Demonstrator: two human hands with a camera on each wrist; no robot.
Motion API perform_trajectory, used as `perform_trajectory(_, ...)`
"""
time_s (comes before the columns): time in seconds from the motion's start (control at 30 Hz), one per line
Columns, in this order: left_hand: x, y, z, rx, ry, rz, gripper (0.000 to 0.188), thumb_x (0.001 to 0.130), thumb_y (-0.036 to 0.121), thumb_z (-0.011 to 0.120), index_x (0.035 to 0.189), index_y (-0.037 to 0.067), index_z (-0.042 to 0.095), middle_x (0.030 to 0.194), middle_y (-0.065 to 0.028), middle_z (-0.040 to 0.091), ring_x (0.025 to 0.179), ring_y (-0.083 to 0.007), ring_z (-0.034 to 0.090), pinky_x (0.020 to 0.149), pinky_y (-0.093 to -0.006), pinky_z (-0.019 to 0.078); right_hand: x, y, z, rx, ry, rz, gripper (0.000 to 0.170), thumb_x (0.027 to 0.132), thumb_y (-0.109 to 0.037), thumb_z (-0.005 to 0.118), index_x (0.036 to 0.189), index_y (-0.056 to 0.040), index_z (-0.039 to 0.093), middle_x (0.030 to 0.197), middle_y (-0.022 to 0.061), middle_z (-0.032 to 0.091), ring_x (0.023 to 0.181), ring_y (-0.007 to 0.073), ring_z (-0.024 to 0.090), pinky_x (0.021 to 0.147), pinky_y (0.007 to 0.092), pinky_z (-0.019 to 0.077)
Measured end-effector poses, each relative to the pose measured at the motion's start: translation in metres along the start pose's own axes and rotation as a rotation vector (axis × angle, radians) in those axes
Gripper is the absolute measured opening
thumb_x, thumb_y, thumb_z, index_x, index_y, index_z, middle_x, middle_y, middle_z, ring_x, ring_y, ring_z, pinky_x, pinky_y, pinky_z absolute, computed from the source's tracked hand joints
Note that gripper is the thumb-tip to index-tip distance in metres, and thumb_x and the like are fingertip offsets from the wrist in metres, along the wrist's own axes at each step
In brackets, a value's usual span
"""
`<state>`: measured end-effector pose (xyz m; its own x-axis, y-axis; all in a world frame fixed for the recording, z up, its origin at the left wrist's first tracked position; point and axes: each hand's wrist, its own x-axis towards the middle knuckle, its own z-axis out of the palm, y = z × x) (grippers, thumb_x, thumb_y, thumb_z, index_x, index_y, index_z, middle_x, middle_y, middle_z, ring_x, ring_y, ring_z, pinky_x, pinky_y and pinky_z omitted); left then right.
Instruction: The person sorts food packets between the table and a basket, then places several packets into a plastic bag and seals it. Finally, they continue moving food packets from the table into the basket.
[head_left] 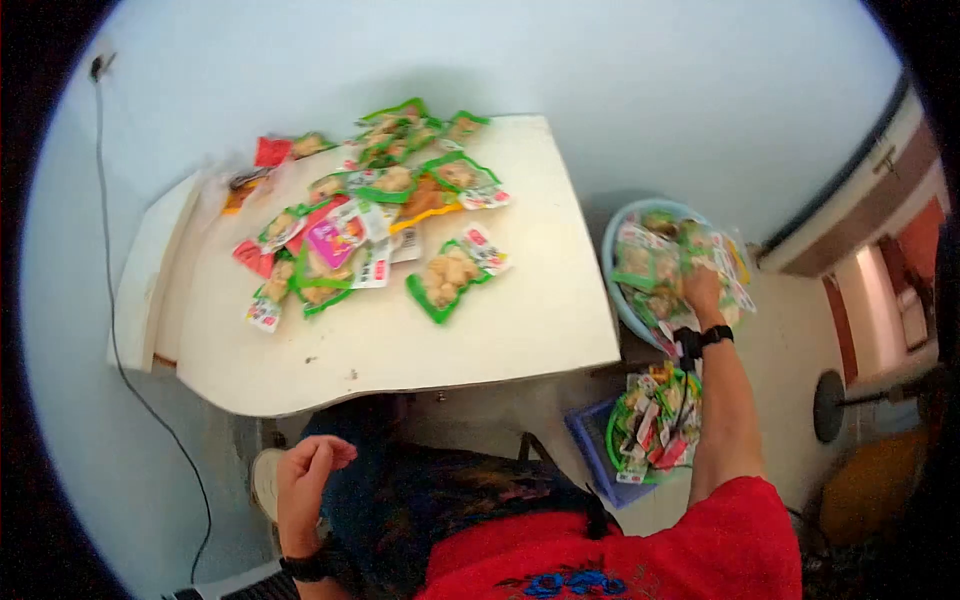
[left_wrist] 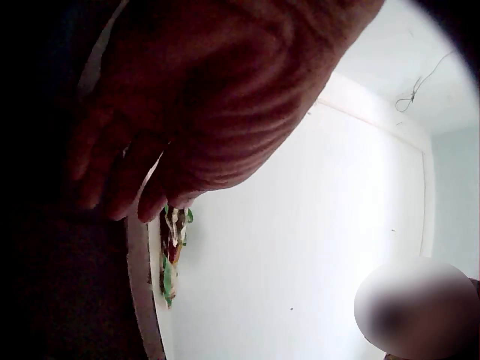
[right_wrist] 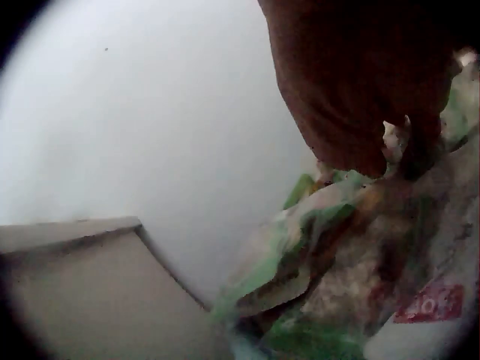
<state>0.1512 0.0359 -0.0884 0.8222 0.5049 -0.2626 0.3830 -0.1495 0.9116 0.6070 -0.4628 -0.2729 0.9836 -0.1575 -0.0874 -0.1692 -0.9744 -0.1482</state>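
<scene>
Item one: green-edged food packets point(head_left: 637, 262), part clear film, part printed. Location: heaped in a pale blue basin point(head_left: 609, 262), right of the head view, beside the counter point(head_left: 520, 350). In the right-wrist view, crinkled film and a red label are shown at lower right.

Handling, as judged: each packet is taken to be light and soft-walled, with lumpy contents by which the weight may be shifted in lifting. The film is expected to be slippery and to slide on its neighbours; the lumps may be crushed by a hard squeeze. Hold is best taken at a flat sealed edge or corner or, more securely, across the filled middle with light pressure. Overlapping packets are best parted first.

Item two: right hand point(head_left: 706, 290), placed over the packets in the basin. Whether anything is pinched by its fingers cannot be told; they are lost in shadow and film.

Item three: left hand point(head_left: 310, 480), lower left of the head view. Its fingers are loosely curved and close together; nothing is held.

Item four: packet pile point(head_left: 395, 180), upper middle of the frame, on the counter. A single packet point(head_left: 445, 278) is laid just beside it.
</scene>
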Motion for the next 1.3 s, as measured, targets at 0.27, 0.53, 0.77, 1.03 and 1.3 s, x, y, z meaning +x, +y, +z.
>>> perform_trajectory(0.27, 0.022, 0.003, -0.026, -0.094, 0.205, 0.181, 0.029, 0.100, 0.018, 0.051, 0.087, -0.002, 0.069, 0.080, -0.0054, 0.069, 0.074, -0.0110, 0.063, 0.069, -0.0246, 0.0499, 0.017, 0.004, 0.008, -0.163, -0.016, -0.100, 0.048, 0.084, -0.028, 0.070, 0.117, 0.0056, 0.060, 0.117, 0.0259, 0.061, 0.110, 0.0407, 0.057, 0.096, 0.0478, 0.0472)
perform_trajectory(0.53, 0.077, -0.013, -0.069, -0.050, 0.613, 0.296, 0.024, 0.096, 0.016, 0.056, 0.088, -0.003, 0.068, 0.079, -0.0015, 0.066, 0.074, -0.0079, 0.058, 0.067, -0.0235, 0.0466, -0.032, -0.094, -0.084, 0.314, 0.335, -0.530, 0.045, 0.082, -0.018, 0.069, 0.119, 0.0061, 0.058, 0.113, 0.0250, 0.061, 0.103, 0.0374, 0.060, 0.086, 0.0453, 0.0482)
perform_trajectory(0.77, 0.138, -0.050, -0.103, -0.061, 0.789, 0.381, 0.023, 0.095, 0.016, 0.057, 0.090, -0.004, 0.067, 0.077, -0.0020, 0.064, 0.072, -0.0087, 0.057, 0.067, -0.0247, 0.0464, -0.180, -0.280, -0.202, 0.930, -0.300, -0.856, 0.038, 0.090, -0.011, 0.065, 0.125, 0.0030, 0.059, 0.111, 0.0089, 0.067, 0.087, 0.0121, 0.063, 0.074, 0.0256, 0.0511)
perform_trajectory(1.03, 0.151, -0.062, -0.105, -0.178, 0.874, 0.401, 0.019, 0.093, 0.012, 0.059, 0.090, -0.005, 0.067, 0.073, -0.0058, 0.065, 0.069, -0.0112, 0.059, 0.065, -0.0265, 0.0483, -0.270, -0.486, -0.195, 0.688, -0.498, -1.285, 0.043, 0.085, -0.020, 0.068, 0.120, 0.0057, 0.061, 0.114, 0.0149, 0.067, 0.091, 0.0195, 0.066, 0.079, 0.0322, 0.0538)
perform_trajectory(1.3, 0.155, -0.065, -0.105, -0.210, 0.900, 0.409, 0.018, 0.092, 0.012, 0.060, 0.089, -0.005, 0.067, 0.071, -0.0069, 0.065, 0.066, -0.0112, 0.059, 0.063, -0.0268, 0.0480, -0.265, -0.654, -0.062, 0.575, 0.196, -1.563, 0.042, 0.079, -0.028, 0.070, 0.111, -0.0013, 0.067, 0.112, 0.0242, 0.064, 0.111, 0.0382, 0.058, 0.095, 0.0437, 0.0465)
